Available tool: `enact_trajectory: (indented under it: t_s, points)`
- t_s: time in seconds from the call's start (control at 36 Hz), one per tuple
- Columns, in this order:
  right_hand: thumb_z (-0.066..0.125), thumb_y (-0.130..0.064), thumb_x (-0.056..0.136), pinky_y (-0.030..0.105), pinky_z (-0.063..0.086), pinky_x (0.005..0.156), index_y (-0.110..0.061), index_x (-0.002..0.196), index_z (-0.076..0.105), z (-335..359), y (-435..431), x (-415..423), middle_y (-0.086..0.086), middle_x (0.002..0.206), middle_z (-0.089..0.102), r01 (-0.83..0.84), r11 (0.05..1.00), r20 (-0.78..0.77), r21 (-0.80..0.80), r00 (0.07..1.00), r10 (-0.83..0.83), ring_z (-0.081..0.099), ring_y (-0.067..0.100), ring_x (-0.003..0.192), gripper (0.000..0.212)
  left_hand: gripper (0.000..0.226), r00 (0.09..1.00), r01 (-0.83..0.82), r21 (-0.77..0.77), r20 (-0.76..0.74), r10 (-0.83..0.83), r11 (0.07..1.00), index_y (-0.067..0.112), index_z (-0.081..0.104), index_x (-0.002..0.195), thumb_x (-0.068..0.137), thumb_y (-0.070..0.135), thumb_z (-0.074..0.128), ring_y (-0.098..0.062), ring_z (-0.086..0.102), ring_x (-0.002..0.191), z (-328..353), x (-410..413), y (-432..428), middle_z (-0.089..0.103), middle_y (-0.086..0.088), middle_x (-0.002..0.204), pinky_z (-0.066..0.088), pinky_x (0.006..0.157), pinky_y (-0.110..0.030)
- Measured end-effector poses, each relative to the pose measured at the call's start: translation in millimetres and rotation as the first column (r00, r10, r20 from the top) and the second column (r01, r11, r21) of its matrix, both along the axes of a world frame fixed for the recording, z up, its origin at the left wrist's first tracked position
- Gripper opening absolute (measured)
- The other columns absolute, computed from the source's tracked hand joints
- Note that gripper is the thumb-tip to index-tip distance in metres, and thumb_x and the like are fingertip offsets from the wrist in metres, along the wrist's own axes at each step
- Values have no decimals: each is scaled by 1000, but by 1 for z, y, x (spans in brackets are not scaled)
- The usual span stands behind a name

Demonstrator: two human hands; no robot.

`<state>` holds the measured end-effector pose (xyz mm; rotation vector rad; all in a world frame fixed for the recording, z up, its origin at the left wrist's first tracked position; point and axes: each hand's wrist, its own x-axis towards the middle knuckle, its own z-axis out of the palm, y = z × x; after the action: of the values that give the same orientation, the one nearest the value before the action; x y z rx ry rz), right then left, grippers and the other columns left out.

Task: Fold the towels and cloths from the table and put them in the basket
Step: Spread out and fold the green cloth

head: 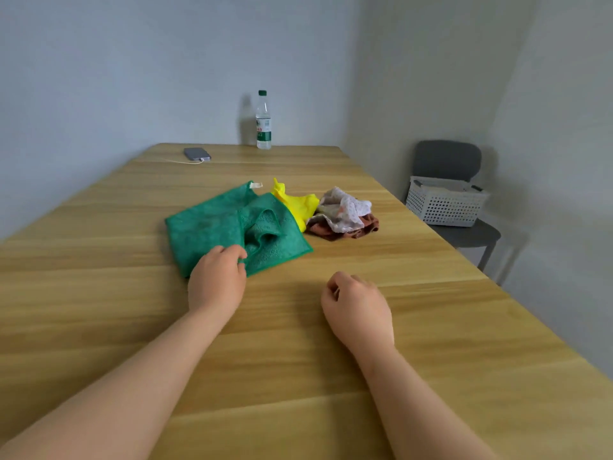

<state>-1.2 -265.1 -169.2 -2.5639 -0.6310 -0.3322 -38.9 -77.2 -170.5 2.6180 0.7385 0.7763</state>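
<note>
Left hand (217, 280) is nearer: its fingers (237, 252) curl onto the near edge of the rumpled green cloth (212, 227), which spreads toward the far edge of the desk (298, 393). Right hand (356, 305), loosely curled and empty, lies beside.

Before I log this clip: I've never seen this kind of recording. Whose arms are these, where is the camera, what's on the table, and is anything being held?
No machine here: a person's bare arms, filmed by one wide-angle camera on their head, looking forward and down. On the table lie a green cloth, a yellow cloth, a patterned cloth over a brown cloth, a phone and a water bottle. The left hand grips the green cloth's near edge; the right hand, loosely curled, holds nothing. The basket sits on a chair beside the table.
</note>
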Motion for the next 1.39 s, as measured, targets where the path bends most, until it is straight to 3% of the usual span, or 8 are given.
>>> enact_trajectory:
  t_s: [0.33, 0.67, 0.81, 0.94, 1.06, 1.19, 1.28, 1.39]
  points:
    - [42, -27, 91, 32, 41, 84, -17, 107, 57, 7, -30, -90, 4, 106, 60, 85, 994, -49, -70, 995, -89, 48, 26, 100, 24, 30, 994, 85, -42, -69, -88, 995, 13, 60, 120, 96, 27, 50, -21, 54, 104, 4, -91, -32, 59, -6, 115, 45, 84, -30]
    - [43, -26, 92, 31, 43, 83, -18, 105, 58, 9, -36, -99, 0, 102, 60, 107, 993, -77, -45, 991, -110, 48, 21, 97, 21, 8, 977, 202, -211, 116, -181, 956, 15, 68, 92, 86, 20, 65, -10, 55, 77, 7, -102, -33, 58, 7, 80, 43, 68, -20]
    - [41, -29, 92, 31, 44, 84, -22, 106, 56, 6, -33, -89, -3, 103, 61, 96, 994, -78, -47, 992, -100, 50, 20, 97, 22, 2, 966, 211, -174, 187, -179, 962, 19, 65, 84, 85, 20, 66, -12, 55, 73, 6, -98, -33, 58, 8, 77, 49, 68, -30]
    - [37, -31, 92, 31, 37, 78, -25, 110, 51, 10, -17, -80, -4, 108, 62, 170, 983, -114, -62, 978, -177, 52, 21, 101, 23, 6, 931, 223, -122, 322, -174, 967, 20, 59, 82, 87, 19, 63, -17, 49, 70, 7, -91, -33, 58, 10, 82, 37, 61, -30]
    - [37, -33, 93, 36, 32, 94, -28, 133, 38, 14, 2, -70, -1, 130, 49, 173, 985, -179, -10, 969, -172, 45, 22, 119, 40, 8, 914, 256, -349, 391, -108, 902, 16, 48, 89, 96, 20, 47, -11, 50, 71, 7, -87, -33, 52, 16, 100, 36, 59, -26]
    - [36, -45, 95, 40, 27, 102, -29, 147, 16, 16, 22, -51, -4, 147, 35, 106, 994, -239, 4, 966, -102, 30, 25, 133, 58, 15, 905, 147, -589, 405, 133, 794, 9, 45, 90, 99, 20, 40, -20, 37, 55, 10, -78, -18, 45, 5, 69, 30, 51, -31]
    - [35, -49, 95, 41, 26, 101, -28, 147, 15, 15, 29, -47, -5, 142, 44, 58, 998, -269, -6, 961, -57, 29, 25, 133, 59, 17, 956, 111, -531, 287, 55, 840, 15, 47, 102, 96, 31, 44, -20, 49, 61, 12, -75, -24, 55, 4, 83, 37, 57, -32]
    - [39, -45, 95, 37, 29, 96, -32, 143, 26, 11, 32, -51, -7, 138, 49, -14, 991, -120, -135, 993, -2, 33, 24, 128, 52, 63, 996, 84, -235, -11, -89, 968, 28, 28, 139, 86, 50, 55, -15, 53, 115, 11, -70, -30, 38, 9, 143, 42, 77, -29]
